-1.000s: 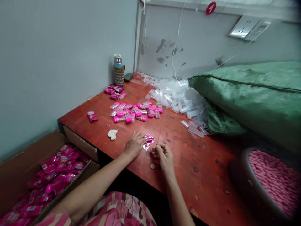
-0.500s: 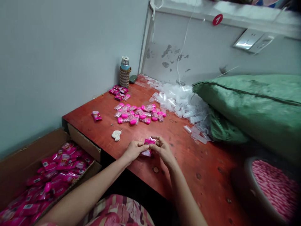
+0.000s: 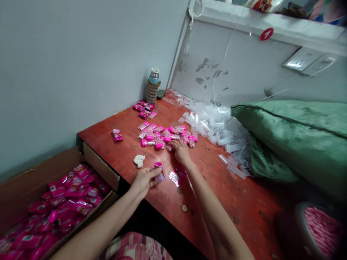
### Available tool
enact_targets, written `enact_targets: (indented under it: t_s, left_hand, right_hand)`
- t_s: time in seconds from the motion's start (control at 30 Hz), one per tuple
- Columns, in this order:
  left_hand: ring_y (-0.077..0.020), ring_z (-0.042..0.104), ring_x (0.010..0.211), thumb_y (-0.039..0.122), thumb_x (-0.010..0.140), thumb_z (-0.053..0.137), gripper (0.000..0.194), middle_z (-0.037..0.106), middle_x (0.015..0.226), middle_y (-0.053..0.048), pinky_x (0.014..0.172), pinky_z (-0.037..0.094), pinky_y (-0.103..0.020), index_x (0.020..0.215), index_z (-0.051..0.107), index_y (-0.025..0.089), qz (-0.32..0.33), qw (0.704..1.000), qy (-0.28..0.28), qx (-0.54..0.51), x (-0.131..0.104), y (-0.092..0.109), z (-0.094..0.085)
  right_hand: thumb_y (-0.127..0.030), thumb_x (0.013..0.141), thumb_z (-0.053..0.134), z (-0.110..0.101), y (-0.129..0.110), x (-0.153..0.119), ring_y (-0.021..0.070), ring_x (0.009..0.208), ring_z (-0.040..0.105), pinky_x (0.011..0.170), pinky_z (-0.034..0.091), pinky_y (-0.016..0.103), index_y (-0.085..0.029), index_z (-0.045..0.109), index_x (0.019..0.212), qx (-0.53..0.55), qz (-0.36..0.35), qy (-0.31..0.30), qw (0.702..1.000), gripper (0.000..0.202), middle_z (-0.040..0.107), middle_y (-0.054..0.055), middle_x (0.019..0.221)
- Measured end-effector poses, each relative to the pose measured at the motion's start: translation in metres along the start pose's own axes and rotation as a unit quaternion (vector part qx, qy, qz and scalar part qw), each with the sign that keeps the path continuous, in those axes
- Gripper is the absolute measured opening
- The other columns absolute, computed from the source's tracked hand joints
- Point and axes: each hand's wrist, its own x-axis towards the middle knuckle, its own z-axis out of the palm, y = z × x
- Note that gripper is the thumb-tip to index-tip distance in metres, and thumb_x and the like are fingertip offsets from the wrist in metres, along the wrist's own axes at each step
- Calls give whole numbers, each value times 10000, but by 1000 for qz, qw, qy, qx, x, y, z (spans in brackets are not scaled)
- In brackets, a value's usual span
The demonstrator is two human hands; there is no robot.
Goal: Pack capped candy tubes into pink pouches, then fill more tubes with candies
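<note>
My left hand (image 3: 144, 181) pinches a small pink and clear packet (image 3: 159, 172) above the table's front edge. Farther forward, my right hand (image 3: 181, 151) reaches to the near side of a group of pink-capped clear bottles (image 3: 155, 134) filled with pink beads. Its fingertips touch or overlap one bottle there; whether they grip it cannot be made out. Between the hands and nearer me, a shiny pink and clear wrapper (image 3: 177, 177) lies on the red table (image 3: 217, 213). A crumpled white piece (image 3: 139, 161) rests left of the packet.
At left stands a cardboard box (image 3: 100, 166) of pink packets. One packet (image 3: 117, 135) and a small pile (image 3: 143, 108) lie near a covered flask (image 3: 153, 86). Clear tubes (image 3: 211, 121), a green sack (image 3: 292, 137) and a bowl of pink beads (image 3: 322, 227) are at right.
My right hand has left the packet and moved forward to the bottles. My left hand still holds a packet, now alone. The wrapper on the table has come into view. The camera view has shifted.
</note>
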Motion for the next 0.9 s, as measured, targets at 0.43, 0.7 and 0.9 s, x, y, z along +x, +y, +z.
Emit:
enact_targets:
  t_s: [0.43, 0.7, 0.9]
  left_hand:
    - [-126, 616, 542, 112, 673, 661, 123, 633, 633, -13, 580, 535, -303, 749, 571, 148, 4, 977, 62, -202, 27, 9, 10]
    - [-132, 626, 565, 89, 692, 639, 133, 633, 637, 1, 619, 530, -328, 733, 540, 169, 17, 966, 87, -244, 37, 12, 13]
    - [-104, 581, 464, 138, 724, 621, 85, 613, 569, -20, 471, 496, -207, 683, 546, 133, -18, 968, 79, -237, 38, 7, 26]
  right_hand:
    - [-554, 690, 489, -16, -14, -23, 286, 788, 595, 606, 389, 306, -119, 618, 770, 11, 295, -13, 955, 461, 649, 191, 807]
    - [-503, 764, 455, -14, -58, -78, 123, 424, 515, 398, 370, 210, -182, 489, 762, 387, 236, 30, 891, 323, 563, -18, 518]
    - [-435, 748, 545, -5, -93, -136, 92, 390, 483, 356, 396, 181, -203, 443, 801, 531, 247, 72, 807, 259, 505, -68, 501]
